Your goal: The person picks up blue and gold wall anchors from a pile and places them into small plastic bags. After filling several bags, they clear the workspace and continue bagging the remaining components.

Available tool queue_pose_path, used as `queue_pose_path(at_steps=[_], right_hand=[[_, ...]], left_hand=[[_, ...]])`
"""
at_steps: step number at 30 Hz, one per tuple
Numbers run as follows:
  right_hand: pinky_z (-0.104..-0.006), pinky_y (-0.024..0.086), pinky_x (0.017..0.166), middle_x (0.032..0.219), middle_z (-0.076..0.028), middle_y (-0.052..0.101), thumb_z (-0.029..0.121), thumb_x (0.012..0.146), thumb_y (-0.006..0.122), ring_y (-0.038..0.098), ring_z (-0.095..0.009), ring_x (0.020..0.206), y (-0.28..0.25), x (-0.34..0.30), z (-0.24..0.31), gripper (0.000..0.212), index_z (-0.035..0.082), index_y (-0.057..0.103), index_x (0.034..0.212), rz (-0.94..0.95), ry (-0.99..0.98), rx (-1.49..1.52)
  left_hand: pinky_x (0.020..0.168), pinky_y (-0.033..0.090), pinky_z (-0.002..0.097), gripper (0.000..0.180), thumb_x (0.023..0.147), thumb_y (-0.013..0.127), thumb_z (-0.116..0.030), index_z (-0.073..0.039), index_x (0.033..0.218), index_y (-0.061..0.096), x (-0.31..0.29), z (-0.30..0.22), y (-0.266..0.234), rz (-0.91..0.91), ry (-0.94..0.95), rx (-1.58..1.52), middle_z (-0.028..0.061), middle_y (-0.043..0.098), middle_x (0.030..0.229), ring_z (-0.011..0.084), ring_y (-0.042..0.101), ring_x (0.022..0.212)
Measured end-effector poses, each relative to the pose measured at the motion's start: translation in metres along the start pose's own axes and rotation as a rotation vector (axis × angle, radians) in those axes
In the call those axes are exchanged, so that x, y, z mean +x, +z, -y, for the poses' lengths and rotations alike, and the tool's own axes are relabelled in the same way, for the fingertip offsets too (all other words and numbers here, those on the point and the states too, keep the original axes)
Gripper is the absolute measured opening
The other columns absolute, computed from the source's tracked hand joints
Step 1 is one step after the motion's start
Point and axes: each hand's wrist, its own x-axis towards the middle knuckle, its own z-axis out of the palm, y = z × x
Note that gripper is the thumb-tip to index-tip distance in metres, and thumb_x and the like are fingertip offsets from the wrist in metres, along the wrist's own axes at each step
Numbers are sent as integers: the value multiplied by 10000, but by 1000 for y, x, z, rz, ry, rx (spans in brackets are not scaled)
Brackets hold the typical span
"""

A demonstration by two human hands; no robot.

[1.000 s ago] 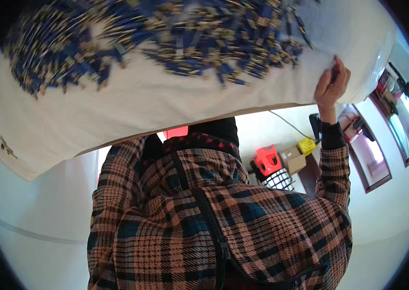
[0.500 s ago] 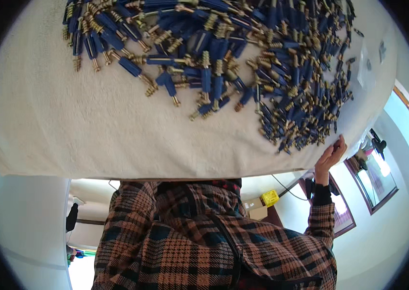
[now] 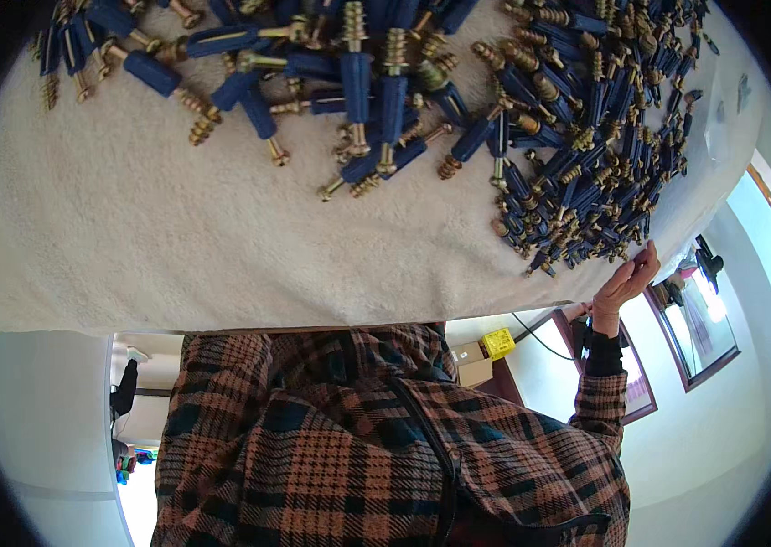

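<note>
Blue plastic wall plugs with brass-coloured screws (image 3: 392, 109) lie in a wide loose heap on a cream fleecy cloth (image 3: 221, 246). Larger ones are spread at the far left and middle; smaller ones crowd together in a dense patch (image 3: 586, 201) at the right. My right hand (image 3: 627, 281) is at the near right edge of that patch. Its fingers reach toward the smallest plugs, thumb and fingertips apart, and I see nothing held between them. Whether the fingertips touch a plug is too small to tell. My left hand is out of the picture.
The near edge of the cloth-covered surface (image 3: 331, 327) runs in front of my plaid jacket. Clear plastic (image 3: 716, 141) lies at the far right. Below the edge are a yellow box (image 3: 498, 344), a cardboard box (image 3: 474, 372) and a dark cable (image 3: 545, 337).
The heap appears larger and spreads further outward in the picture, as my view has shifted closer. My right hand has come nearer to the edge of the small plugs.
</note>
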Motion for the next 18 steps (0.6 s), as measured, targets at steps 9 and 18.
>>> queue_pose_path(at_steps=[9, 18], right_hand=[[-291, 371, 774, 969, -81, 457, 230, 938, 381, 435, -177, 831, 2, -1, 15, 397, -24, 456, 1234, -55, 10, 11], [-252, 373, 696, 867, -38, 458, 132, 911, 419, 428, -142, 757, -6, -7, 31, 327, -15, 524, 1184, -117, 37, 2]], left_hand=[[753, 481, 383, 273, 874, 474, -153, -42, 1118, 525, 38, 8, -15, 14, 65, 179, 205, 558, 1080, 289, 600, 847], [747, 483, 387, 271, 872, 472, -158, -44, 1112, 527, 121, 9, -53, 63, 267, 598, 211, 558, 1080, 294, 605, 839]])
